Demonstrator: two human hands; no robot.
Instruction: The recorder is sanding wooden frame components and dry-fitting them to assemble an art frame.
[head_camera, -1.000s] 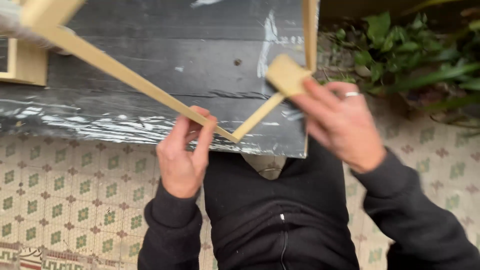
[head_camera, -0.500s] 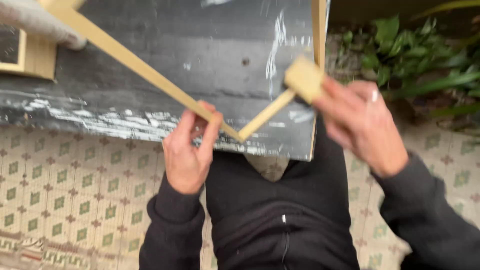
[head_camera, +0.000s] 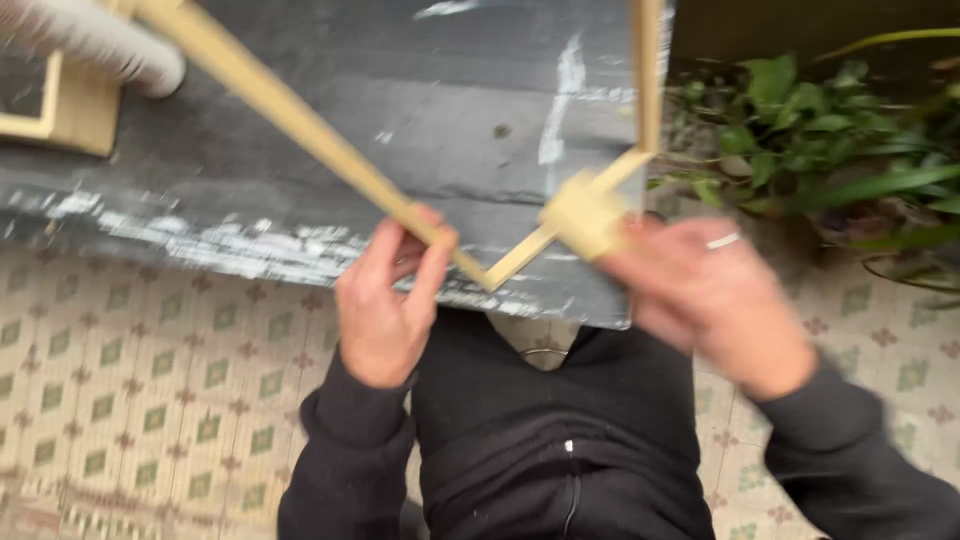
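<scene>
**Two hands on a pale wooden frame**

Broadest in view is the dark tabletop (head_camera: 300, 130), streaked with white along its near edge, set over a floor of patterned tiles (head_camera: 130, 400). Green plants (head_camera: 830, 130) crowd the upper right, beyond the table's corner.

Held above the table is a thin wooden frame (head_camera: 290, 115), tilted so one corner points down toward the person's chest; its long rail runs from the upper left to that corner, and a second rail rises to the right edge of the table.

At far left a grey hose (head_camera: 100, 45) lies over a small wooden piece (head_camera: 70, 115) on the table.

The left hand (head_camera: 385, 300) pinches the long rail between thumb and fingers, just above the lower corner. The right hand (head_camera: 715, 300), blurred and wearing a ring (head_camera: 722, 241), grips a small tan block (head_camera: 585, 215) pressed against the shorter rail, near the same corner.
</scene>
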